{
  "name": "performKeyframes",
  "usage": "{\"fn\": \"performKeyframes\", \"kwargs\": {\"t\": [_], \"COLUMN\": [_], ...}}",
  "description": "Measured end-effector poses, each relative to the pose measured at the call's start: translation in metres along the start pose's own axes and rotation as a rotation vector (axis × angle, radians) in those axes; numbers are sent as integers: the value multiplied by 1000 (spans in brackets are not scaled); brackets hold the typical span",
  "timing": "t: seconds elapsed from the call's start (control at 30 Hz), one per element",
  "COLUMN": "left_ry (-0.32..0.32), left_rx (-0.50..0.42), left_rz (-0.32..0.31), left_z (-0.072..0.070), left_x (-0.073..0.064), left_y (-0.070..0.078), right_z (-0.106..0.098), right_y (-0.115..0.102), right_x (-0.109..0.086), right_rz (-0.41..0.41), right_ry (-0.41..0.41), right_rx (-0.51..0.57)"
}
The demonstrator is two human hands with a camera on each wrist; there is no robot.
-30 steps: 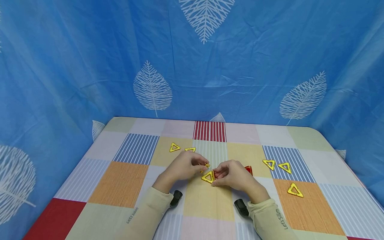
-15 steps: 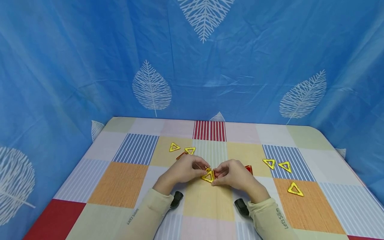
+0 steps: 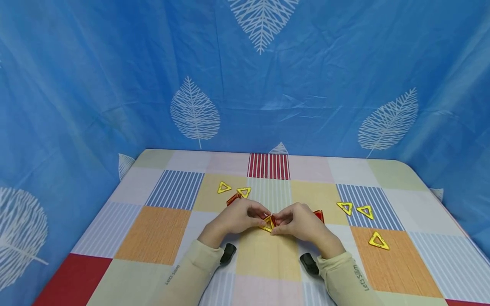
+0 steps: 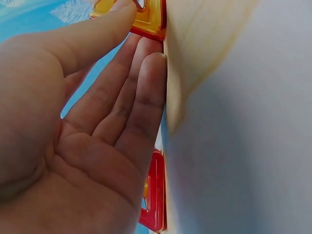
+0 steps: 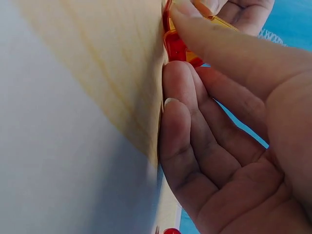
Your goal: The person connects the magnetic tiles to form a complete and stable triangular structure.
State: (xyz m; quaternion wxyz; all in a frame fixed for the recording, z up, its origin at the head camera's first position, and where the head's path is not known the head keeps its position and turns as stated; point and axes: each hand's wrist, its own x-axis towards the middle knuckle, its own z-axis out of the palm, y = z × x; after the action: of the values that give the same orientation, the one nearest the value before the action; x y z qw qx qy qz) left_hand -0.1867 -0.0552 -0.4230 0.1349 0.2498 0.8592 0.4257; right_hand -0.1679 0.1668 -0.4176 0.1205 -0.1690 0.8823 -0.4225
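Note:
Both hands meet over the middle of the table. My left hand [image 3: 239, 219] pinches a yellow triangular tile [image 4: 151, 22] between thumb and fingers, its lower edge at the tabletop. From the other side, my right hand [image 3: 298, 221] pinches a red tile [image 5: 175, 46] that touches the yellow triangles between the hands. A yellow triangle frame [image 3: 269, 224] faces the head camera there; the fingers hide much of how the pieces join. Just behind the left hand lies a red piece [image 3: 233, 199], and another red piece [image 3: 319, 215] shows beyond the right hand.
Two yellow triangles [image 3: 223, 187] lie at the back left, one touching or overlapping the red piece. Several more yellow triangles [image 3: 378, 241] are spread on the right. A blue curtain [image 3: 291, 85] hangs behind the patchwork-covered table [image 3: 153, 238].
My left hand has brought its yellow triangle rightward against the pieces at the right hand. The red piece behind the left hand has come into view. My right hand has stayed nearly still.

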Motion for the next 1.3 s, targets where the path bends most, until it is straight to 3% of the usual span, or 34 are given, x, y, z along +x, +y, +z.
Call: {"fn": "performKeyframes", "kwargs": {"t": [0.87, 1.13, 1.3], "left_ry": [-34, -116, -105], "left_rx": [-28, -2, -28], "left_rz": [-40, 37, 30], "left_z": [3, 0, 0], "left_x": [0, 0, -1], "left_y": [-3, -7, -7], "right_z": [-2, -3, -3], "right_y": [5, 4, 2], "right_x": [-1, -1, -1], "right_rz": [-23, -36, -38], "right_ry": [-3, 18, 39], "right_rx": [41, -8, -60]}}
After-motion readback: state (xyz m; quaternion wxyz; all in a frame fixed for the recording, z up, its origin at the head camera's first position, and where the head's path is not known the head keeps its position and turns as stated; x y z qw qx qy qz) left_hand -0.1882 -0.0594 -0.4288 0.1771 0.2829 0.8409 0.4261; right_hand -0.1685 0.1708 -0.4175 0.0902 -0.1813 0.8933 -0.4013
